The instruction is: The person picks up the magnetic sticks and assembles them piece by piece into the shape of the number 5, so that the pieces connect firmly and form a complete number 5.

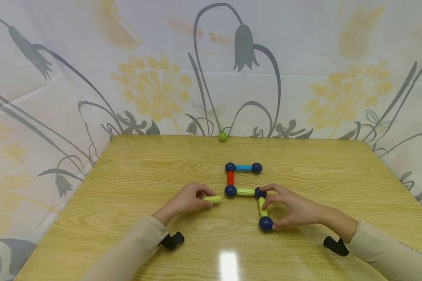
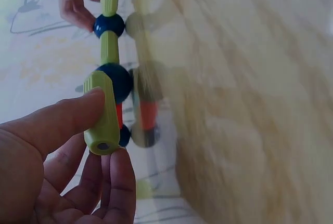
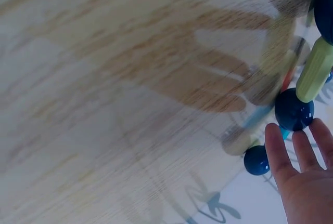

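My left hand [image 1: 189, 200] pinches a loose yellow-green magnetic rod [image 1: 212, 199] between thumb and fingers, left of the joined pieces. In the left wrist view this rod [image 2: 101, 115] shows a small grey disc in its end. My right hand [image 1: 292, 206] spans the near right leg of the figure, fingers at a dark blue ball [image 1: 260, 192] and thumb against the nearest blue ball [image 1: 266, 223]. A yellow-green rod [image 1: 262, 207] joins those two balls. Another yellow-green rod [image 1: 245, 191] runs left to a blue ball [image 1: 230, 191].
Behind, a red rod [image 1: 230, 178] rises to a blue ball [image 1: 230, 168], and a light blue rod [image 1: 244, 168] links it to another ball [image 1: 256, 168]. A small green ball [image 1: 223, 136] sits at the wooden table's [image 1: 154, 156] far edge, before a flowered cloth [image 1: 211, 86].
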`<state>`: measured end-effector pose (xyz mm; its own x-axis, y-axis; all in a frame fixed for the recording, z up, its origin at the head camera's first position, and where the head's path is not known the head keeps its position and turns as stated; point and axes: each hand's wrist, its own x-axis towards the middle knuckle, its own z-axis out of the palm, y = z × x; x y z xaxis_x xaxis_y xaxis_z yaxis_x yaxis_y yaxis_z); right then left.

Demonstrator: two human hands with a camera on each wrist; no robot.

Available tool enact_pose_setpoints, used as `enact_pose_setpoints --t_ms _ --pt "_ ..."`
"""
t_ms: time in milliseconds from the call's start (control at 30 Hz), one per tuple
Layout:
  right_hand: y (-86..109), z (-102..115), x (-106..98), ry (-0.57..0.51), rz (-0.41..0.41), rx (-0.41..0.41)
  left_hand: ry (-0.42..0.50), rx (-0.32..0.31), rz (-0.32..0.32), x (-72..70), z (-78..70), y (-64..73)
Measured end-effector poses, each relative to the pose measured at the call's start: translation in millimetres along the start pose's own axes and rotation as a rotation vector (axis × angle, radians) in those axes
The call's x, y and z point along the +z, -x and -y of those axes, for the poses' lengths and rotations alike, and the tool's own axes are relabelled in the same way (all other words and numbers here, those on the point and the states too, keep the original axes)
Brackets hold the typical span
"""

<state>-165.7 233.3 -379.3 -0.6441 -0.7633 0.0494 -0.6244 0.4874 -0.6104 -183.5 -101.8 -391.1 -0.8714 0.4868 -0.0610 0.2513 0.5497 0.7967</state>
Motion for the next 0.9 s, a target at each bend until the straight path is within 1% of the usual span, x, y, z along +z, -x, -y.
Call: enact_pose_setpoints --t_ms 67,200,367,467,767,900 --pt "0.0 0.2 -0.2 -0.002 0.003 0.002 0.001 0.016 0.015 2.9 -1.4 0.2" --pt "0.0 0.3 -0.1 -0.004 0.006 -0.001 0.004 0.023 0.046 9.1 -5.3 0.3" --pt "0.3 -0.5 0.2 0.001 0.002 -0.002 -0.014 0.046 0.062 17.2 -9.4 -2.2" --pt "0.8 -1.5 0.6 0.002 -0.003 -0.001 -0.005 0.065 0.073 21.4 -12.7 -3.5" --pt "0.8 -2.2 1.2 -0.01 -0.006 0.005 0.015 0.079 0.134 36.1 -20.7 -8.0" --pt "1.0 -2.3 1.3 -0.025 -0.011 0.006 0.013 0.061 0.166 42.4 -26.3 -9.7"
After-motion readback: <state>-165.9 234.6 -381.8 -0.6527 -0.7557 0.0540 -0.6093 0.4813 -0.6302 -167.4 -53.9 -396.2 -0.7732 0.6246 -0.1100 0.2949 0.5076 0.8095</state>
